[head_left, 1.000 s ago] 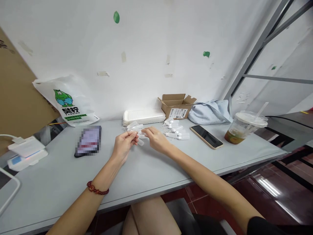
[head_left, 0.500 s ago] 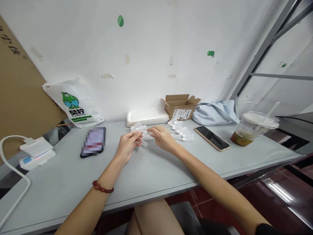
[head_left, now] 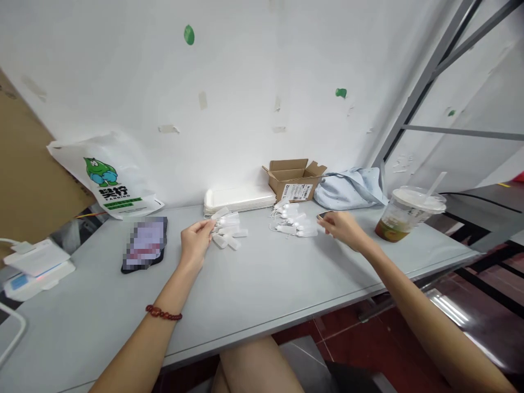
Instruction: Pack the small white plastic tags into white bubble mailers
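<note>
My left hand [head_left: 195, 240] is pinched at the left end of a small bunch of translucent white tags [head_left: 231, 220] with thin strings, which fan out to the right over the table. My right hand [head_left: 343, 226] has its fingers curled inward, just right of a second pile of the same tags [head_left: 292, 221]. Whether something small sits between those fingertips is hidden. Behind the right hand a corner of a phone [head_left: 323, 215] shows; hand and forearm cover the rest.
A stack of white trays [head_left: 239, 200] and an open cardboard box [head_left: 295, 180] stand against the wall. At the right are a pale blue bag [head_left: 347, 188] and a drink cup [head_left: 405, 215]. A second phone [head_left: 145, 243], a white plastic bag [head_left: 110, 177] and a white charging device [head_left: 39, 267] lie left.
My hands have parted: the right moved away to the right, in front of the phone, and the left shifted slightly left at the tag bunch. The camera view turned a little right.
</note>
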Demonstrator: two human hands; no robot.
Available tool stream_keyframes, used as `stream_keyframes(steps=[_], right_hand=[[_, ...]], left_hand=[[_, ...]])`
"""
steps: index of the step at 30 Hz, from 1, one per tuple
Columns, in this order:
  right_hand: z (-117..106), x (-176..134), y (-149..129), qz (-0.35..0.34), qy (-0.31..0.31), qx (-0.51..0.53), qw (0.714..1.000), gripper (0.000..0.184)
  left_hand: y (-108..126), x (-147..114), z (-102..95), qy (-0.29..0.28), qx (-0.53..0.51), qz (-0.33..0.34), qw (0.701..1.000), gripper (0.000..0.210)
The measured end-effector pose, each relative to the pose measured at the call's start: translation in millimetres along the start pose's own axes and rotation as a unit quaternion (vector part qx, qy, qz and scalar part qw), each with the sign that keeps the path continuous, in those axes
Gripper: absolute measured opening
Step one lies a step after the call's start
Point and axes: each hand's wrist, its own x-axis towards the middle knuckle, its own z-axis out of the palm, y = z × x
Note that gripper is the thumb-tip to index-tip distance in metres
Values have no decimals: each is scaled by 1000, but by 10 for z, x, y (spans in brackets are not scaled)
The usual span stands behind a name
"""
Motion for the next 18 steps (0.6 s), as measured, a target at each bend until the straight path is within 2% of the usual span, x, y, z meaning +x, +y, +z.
stream_keyframes(steps=[1,2,7,10,15,18], right_hand=[[77,-76,92,8,-20,-17,1000,26],[158,-144,170,8,-8,-37,999,21],[415,-211,406,-54,85,-134,986,22],[438,-113,457,-93,95,-154,979,24],[423,-50,523,-111,82,-243,960,32],[380,-7,679,-122,74,-278,950,29]], left_hand=[[-37,20,13,2,13,4,1000,29],[-73,42,19,4,31,13,999,28],[-173,133,-45,-5,157,99,983,19],[-177,153,-75,-4,161,96,982,17],[-205,194,-81,17,122,95,988,21],[-222,223,-92,21,119,87,989,24]])
